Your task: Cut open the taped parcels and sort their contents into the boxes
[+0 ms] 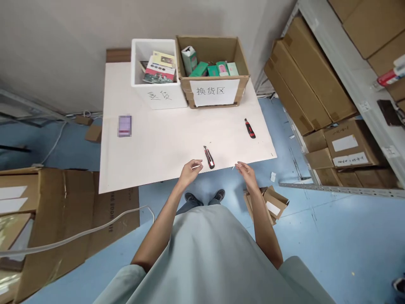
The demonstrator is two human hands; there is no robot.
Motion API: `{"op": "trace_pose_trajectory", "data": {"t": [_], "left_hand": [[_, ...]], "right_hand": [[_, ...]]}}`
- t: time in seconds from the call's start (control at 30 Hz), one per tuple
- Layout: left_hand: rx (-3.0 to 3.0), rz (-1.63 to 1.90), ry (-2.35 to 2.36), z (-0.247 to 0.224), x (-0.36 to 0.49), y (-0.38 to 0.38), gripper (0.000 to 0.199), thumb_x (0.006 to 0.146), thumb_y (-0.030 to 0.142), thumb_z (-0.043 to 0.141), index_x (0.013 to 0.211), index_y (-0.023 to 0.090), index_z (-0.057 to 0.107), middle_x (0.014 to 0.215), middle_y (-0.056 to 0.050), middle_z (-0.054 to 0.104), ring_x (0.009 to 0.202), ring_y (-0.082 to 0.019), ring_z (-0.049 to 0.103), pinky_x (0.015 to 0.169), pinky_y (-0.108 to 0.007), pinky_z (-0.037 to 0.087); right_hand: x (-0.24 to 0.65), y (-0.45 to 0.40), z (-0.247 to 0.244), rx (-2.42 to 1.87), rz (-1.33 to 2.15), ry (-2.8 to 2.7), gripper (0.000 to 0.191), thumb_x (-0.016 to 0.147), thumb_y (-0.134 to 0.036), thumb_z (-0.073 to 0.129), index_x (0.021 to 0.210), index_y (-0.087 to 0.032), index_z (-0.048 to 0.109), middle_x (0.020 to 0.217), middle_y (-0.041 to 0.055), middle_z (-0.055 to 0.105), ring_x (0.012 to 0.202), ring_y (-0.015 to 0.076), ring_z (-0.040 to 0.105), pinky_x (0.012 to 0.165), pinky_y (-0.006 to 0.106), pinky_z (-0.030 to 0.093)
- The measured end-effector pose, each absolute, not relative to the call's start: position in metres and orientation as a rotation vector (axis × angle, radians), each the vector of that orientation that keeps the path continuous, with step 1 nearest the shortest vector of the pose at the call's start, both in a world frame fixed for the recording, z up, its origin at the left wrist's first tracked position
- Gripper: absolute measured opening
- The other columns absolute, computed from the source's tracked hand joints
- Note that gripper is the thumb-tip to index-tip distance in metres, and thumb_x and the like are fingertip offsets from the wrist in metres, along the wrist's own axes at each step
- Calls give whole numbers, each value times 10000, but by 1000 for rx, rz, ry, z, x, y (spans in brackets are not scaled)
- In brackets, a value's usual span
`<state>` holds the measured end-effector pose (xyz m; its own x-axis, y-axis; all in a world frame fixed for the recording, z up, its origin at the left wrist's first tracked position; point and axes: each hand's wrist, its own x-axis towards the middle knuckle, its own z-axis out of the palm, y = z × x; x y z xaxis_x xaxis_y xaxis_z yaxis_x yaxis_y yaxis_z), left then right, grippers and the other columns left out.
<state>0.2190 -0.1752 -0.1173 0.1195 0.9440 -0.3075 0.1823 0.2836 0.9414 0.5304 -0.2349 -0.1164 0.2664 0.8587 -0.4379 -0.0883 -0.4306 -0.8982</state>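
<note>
My left hand (190,172) is just over the front edge of the white-topped table (152,147), with its fingers stretched out and nothing visible in them. Close to its fingertips lies a red and black utility knife (209,158). My right hand (247,175) is beyond the same edge, its fingertips pinched together. A tiny white scrap (233,167) shows at those fingertips, too small to name. Another red and black utility knife (249,128) rests farther back on the right of the table.
At the back stand a white bin (164,95) with booklets and a cardboard box (243,90) with small green and white boxes. A purple packet (125,126) lies on the left. Cardboard boxes (63,211) flank me left; a shelf (379,139) stands right. An open carton (276,202) is on the floor.
</note>
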Motion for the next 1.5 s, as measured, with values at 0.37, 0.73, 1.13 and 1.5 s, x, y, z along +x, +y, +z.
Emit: {"op": "trace_pose_trajectory", "data": {"t": [0.37, 0.73, 1.13, 1.5], "left_hand": [[906, 1152, 1455, -112, 42, -214, 404, 809, 578, 840, 967, 223, 730, 1331, -177, 827, 1284, -342, 776, 1177, -551, 598], [466, 1568, 1705, -111, -126, -310, 247, 875, 438, 784, 971, 219, 723, 1339, -162, 832, 1269, -319, 771, 1182, -534, 585], [-103, 1841, 2224, -114, -296, -415, 287, 974, 506, 712, 925, 236, 629, 1277, -141, 815, 1309, -299, 747, 1138, -461, 600], [-662, 1178, 2792, -133, -410, -443, 448, 827, 354, 896, 1096, 243, 555, 1269, -132, 710, 1107, -316, 763, 1104, -549, 612]], "right_hand": [[336, -196, -66, -1539, 1505, -1153, 692, 846, -781, 832, 1257, -225, 831, 1338, 174, 857, 1262, 352, 802, 1162, 547, 599], [114, -164, -49, -1320, 1818, -1734, 642, 918, -761, 775, 1278, -231, 821, 1343, 170, 849, 1256, 347, 797, 1132, 543, 607], [-129, -154, -90, -965, 2158, -2051, 659, 881, -789, 789, 1229, -230, 828, 1268, 155, 872, 1166, 325, 826, 1087, 512, 631], [-309, -175, -150, -756, 2350, -2285, 609, 861, -757, 770, 1173, -237, 829, 1242, 135, 875, 1204, 322, 821, 1116, 503, 642]]}}
